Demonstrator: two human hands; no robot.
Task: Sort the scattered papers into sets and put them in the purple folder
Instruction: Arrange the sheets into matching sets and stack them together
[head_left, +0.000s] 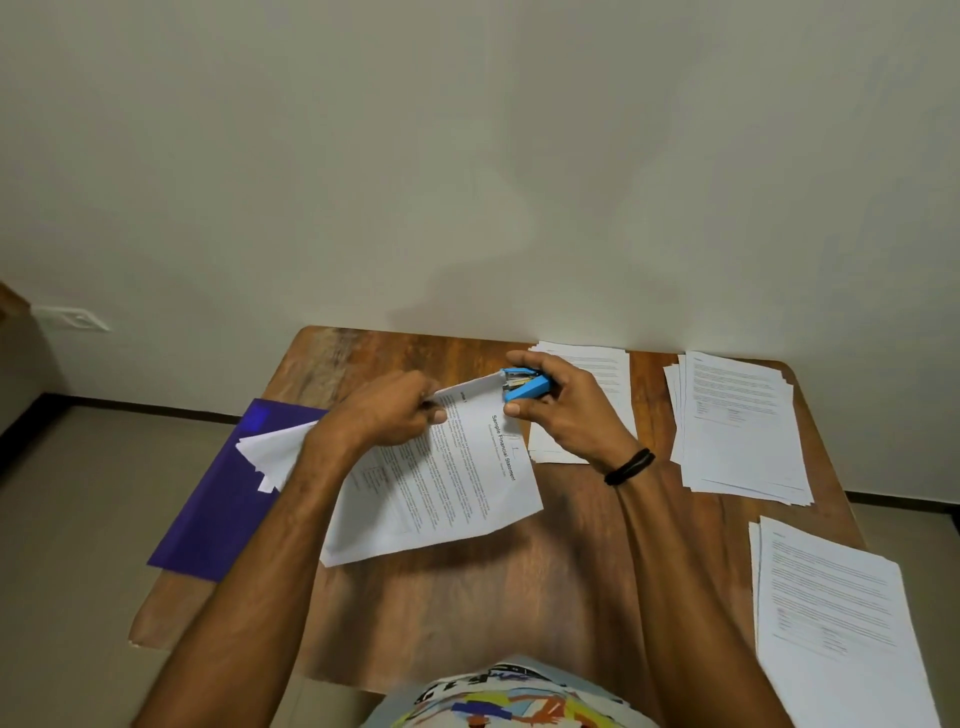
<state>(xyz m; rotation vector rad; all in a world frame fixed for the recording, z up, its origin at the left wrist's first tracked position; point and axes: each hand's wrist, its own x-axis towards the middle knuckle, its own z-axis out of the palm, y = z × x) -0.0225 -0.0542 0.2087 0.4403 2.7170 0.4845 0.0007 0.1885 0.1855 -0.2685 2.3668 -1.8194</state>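
The left hand (387, 415) pinches the top edge of a paper set (447, 488) headed "Sample Financial Statement", lifting it so its corner sits in the blue stapler (525, 387) that the right hand (563, 415) squeezes, likely to bind the set. The purple folder (228, 499) lies at the table's (467, 597) left edge, under the sheets' far end. Three more stacks (743, 426) wait on the right.
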